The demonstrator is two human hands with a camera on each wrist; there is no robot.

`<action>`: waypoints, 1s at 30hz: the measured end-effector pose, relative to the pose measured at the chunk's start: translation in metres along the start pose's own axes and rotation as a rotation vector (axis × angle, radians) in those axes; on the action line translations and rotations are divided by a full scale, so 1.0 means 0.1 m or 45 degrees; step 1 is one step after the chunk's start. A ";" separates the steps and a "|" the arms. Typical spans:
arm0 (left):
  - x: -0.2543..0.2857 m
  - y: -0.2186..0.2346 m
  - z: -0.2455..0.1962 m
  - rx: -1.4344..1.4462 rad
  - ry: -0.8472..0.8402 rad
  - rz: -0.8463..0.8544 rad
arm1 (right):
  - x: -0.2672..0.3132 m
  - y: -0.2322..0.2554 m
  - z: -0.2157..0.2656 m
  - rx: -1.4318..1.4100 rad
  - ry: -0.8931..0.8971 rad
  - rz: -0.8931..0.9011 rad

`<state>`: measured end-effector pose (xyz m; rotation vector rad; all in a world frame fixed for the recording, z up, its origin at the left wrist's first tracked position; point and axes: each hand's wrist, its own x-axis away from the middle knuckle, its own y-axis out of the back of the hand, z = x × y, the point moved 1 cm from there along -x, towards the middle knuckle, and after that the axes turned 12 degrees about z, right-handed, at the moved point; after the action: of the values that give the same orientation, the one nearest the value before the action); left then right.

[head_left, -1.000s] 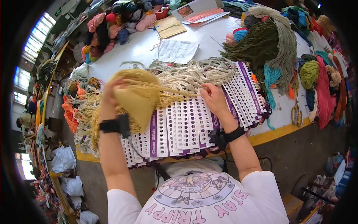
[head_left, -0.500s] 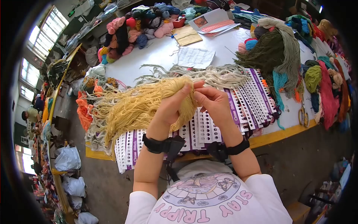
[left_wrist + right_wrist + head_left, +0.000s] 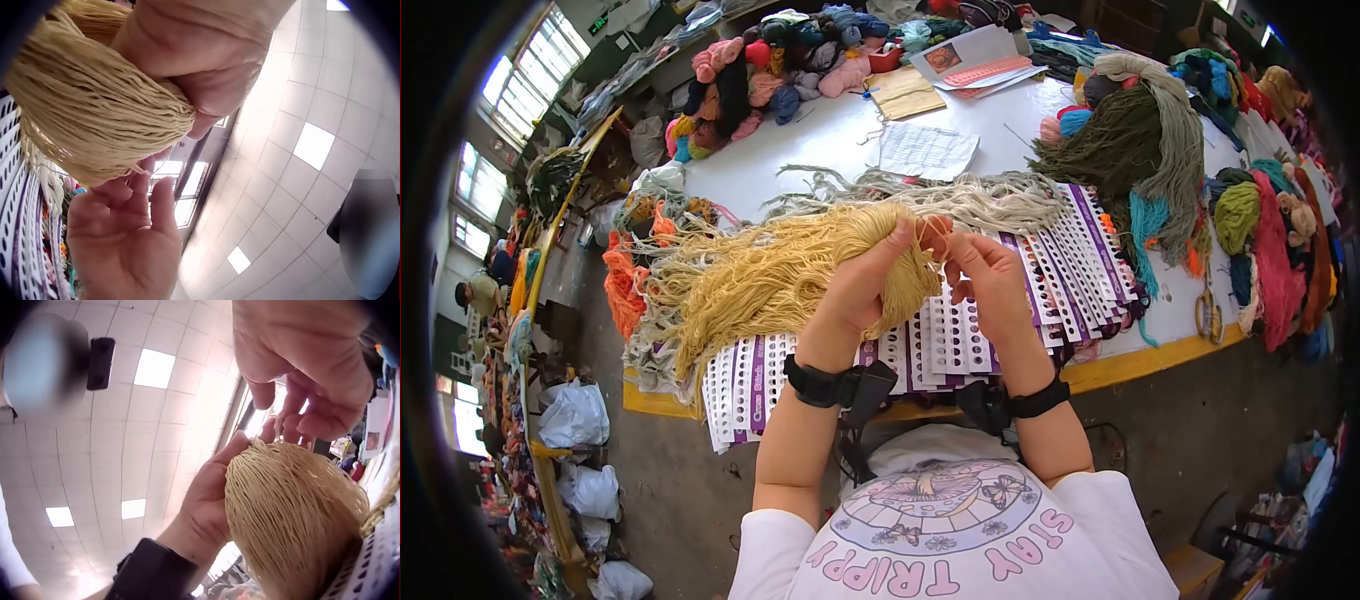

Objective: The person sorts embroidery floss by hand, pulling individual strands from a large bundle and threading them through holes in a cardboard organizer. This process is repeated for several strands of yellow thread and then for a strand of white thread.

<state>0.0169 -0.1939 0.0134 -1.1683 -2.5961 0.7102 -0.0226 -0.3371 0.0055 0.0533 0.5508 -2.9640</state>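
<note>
A thick skein of pale yellow thread [image 3: 780, 265] lies across the cards, its looped end raised off them. My left hand [image 3: 865, 280] grips that end, thumb over the strands. Close to its right, my right hand [image 3: 992, 290] pinches a few thin thread ends [image 3: 277, 428] at the tip of the bundle. In the left wrist view the skein [image 3: 94, 106] fans out between both hands. Beneath lie overlapping white punched cards [image 3: 945, 335] with purple strips printed "Cross Stitch". Cream and grey threads [image 3: 990, 205] hang from their far ends.
A dark green and grey thread heap [image 3: 1100, 125] is at the right, with scissors [image 3: 1208, 310] near the yellow table edge [image 3: 1115, 368]. Orange thread [image 3: 624, 285] lies left. Farther back are a paper sheet [image 3: 925, 148], a wooden board [image 3: 905, 93] and coloured yarn bundles [image 3: 790, 60].
My left hand has swung the yellow skein over and laid it across the cards from the left. My right hand has come to its looped end, and its fingers now pinch thin threads there.
</note>
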 end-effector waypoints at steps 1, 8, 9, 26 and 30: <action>-0.01 -0.01 0.01 -0.086 -0.024 -0.017 | 0.01 -0.02 0.03 0.082 -0.038 -0.004; -0.05 -0.23 0.08 -0.336 -0.174 -0.164 | -0.05 0.06 -0.05 0.069 0.101 -0.022; -0.05 -0.23 0.08 -0.333 -0.167 -0.175 | -0.03 0.05 -0.02 0.014 0.134 -0.033; -0.14 -0.11 0.08 0.047 0.116 -0.117 | -0.04 0.25 -0.13 -0.046 -0.061 0.025; -0.16 -0.10 0.11 0.049 0.139 -0.125 | -0.03 0.24 -0.17 0.155 -0.004 0.056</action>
<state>0.0170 -0.2154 0.0097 -1.0307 -2.5185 0.6536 -0.0159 -0.3525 -0.0184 0.0708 0.3637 -2.9506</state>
